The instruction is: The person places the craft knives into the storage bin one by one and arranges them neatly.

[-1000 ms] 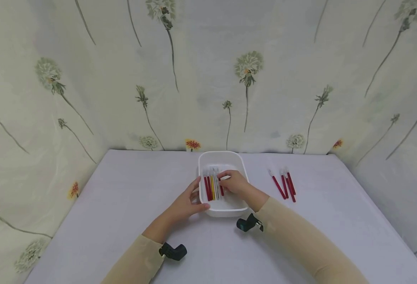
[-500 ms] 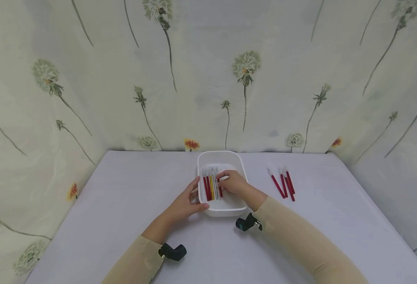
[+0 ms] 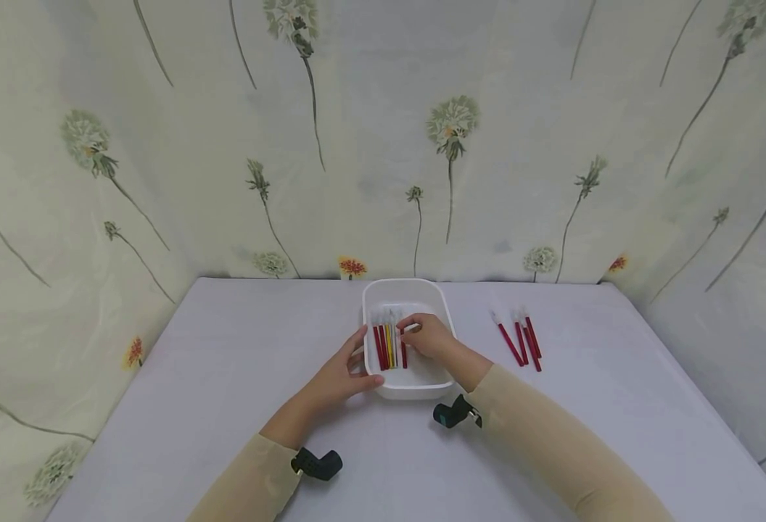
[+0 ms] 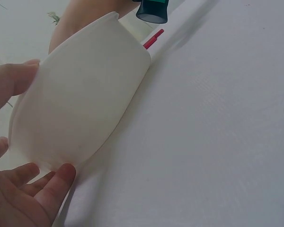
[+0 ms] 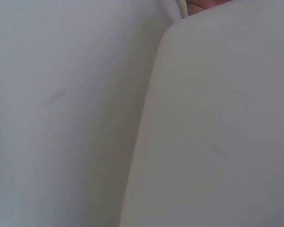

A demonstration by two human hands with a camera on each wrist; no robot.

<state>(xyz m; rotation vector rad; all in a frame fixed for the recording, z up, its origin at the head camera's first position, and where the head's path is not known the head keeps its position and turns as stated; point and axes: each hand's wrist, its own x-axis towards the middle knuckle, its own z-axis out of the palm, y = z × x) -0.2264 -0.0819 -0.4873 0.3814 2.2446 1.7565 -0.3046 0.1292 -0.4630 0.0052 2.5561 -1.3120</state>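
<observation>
Right now, a person has both hands at a white tub (image 3: 414, 388) on the pale worktop (image 3: 259, 319). The left hand (image 3: 336, 374) is spread wide round the near left corner, with the thumb at the rim and the other fingers on the side wall. It has hold of the tub. The right hand (image 3: 430, 336) is inside, its fingers bent in close. They look to pinch the top part of a red pen (image 3: 405, 357). That pen is nearly upright to the row, just beside a pale pen (image 3: 394, 348), a yellow pen (image 3: 389, 349) and two more red ones. Four loose red pens (image 3: 510, 344) lie on the worktop, right of the tub.

The pens look light, thin, hard and smooth, so they may roll or slip. The middle of the coloured part seems best to pinch. The tub looks light and a bit bendy; its rim or corner should be good to hold. No names, labels or writing can be read.
</observation>
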